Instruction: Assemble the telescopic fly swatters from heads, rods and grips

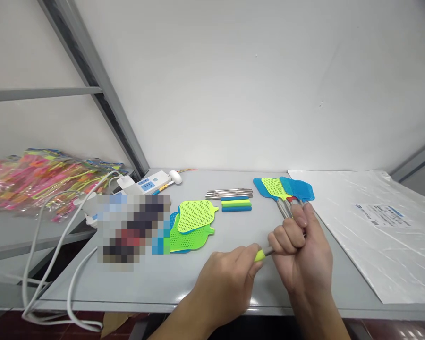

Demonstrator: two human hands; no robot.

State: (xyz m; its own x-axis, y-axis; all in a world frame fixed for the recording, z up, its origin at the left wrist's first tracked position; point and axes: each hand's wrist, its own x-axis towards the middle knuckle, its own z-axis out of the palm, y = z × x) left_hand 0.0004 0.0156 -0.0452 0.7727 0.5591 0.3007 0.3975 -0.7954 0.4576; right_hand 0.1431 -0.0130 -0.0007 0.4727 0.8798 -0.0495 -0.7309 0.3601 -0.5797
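My left hand (226, 278) is closed round a yellow-green handle sleeve (259, 255), most of which it hides. A metal rod (268, 250) runs from that sleeve into my right hand (301, 250), whose fingers are wrapped round it. The rod's far end is hidden by the right hand. Just beyond the right hand are fly swatters with a blue head (297, 188) and a yellow-green head (274, 187), their metal rods (285, 208) running back behind my fingers. Loose perforated swatter heads (196, 217), green, yellow-green and blue, are piled left of my hands.
Several metal rods (229, 193) lie behind blue and yellow-green sleeves (236, 204). At left are a power strip (147, 183), white cables (62, 236), a blurred-out patch and bagged colourful items (38, 184). White wrapped sheeting (368, 245) covers the table's right side.
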